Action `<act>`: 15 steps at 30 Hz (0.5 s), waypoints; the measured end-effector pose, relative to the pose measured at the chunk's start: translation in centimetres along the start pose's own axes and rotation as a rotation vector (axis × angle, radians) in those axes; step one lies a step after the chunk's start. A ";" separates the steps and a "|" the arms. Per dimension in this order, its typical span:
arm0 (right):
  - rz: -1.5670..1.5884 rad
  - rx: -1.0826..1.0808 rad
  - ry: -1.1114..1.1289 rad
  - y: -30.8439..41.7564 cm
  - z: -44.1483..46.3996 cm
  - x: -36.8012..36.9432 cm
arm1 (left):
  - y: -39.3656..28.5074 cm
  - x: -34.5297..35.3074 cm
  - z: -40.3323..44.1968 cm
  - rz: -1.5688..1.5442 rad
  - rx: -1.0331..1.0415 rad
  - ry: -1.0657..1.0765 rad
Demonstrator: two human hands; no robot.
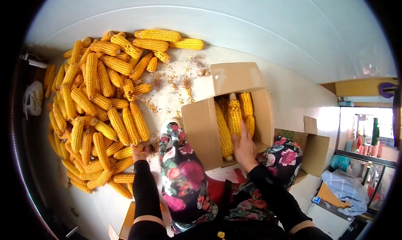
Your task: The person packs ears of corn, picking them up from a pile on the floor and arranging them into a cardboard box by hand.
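Observation:
A big heap of yellow corn cobs [90, 101] covers the floor at left. At its lower right edge, my left hand [139, 153] has its fingers closed on the end of a corn cob [124, 153]; part of the grip is hidden. An open cardboard box [202, 133] stands between my knees with several cobs inside. Over the box, my right hand [245, 148] has thumb and fingers around the lower end of a corn cob [235, 114]. That cob lies on top of others, its stem end pointing away from me.
Loose kernels [186, 87] and corn silk are scattered on the floor beside the heap. A second open cardboard box [315, 154] stands at right. A white wall [272, 34] runs behind. A plaid cloth [345, 189] lies on a white cabinet at far right.

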State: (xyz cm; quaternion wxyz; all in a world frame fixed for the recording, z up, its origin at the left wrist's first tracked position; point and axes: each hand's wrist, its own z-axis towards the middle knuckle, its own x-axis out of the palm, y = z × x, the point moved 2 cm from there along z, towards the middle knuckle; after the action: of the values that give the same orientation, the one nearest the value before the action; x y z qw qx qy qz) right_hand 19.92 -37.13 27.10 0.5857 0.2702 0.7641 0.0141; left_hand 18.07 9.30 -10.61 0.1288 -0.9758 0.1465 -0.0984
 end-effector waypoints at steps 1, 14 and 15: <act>0.010 -0.012 -0.008 0.0 0.0 -0.1 | 0.0 -0.3 0.3 0.029 0.013 0.019; 0.114 -0.164 -0.224 -0.8 -0.2 0.4 | -5.5 5.7 -35.4 0.385 0.551 0.447; 0.233 -0.234 -0.282 -0.9 -0.3 0.1 | -5.7 7.9 -40.1 0.465 0.703 0.450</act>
State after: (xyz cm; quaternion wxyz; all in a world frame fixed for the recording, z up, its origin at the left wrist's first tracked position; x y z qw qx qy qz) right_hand 19.32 -37.77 26.81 0.7085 0.2863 0.6312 0.1325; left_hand 17.74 3.21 30.20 0.4349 -0.7688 0.3432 -0.3196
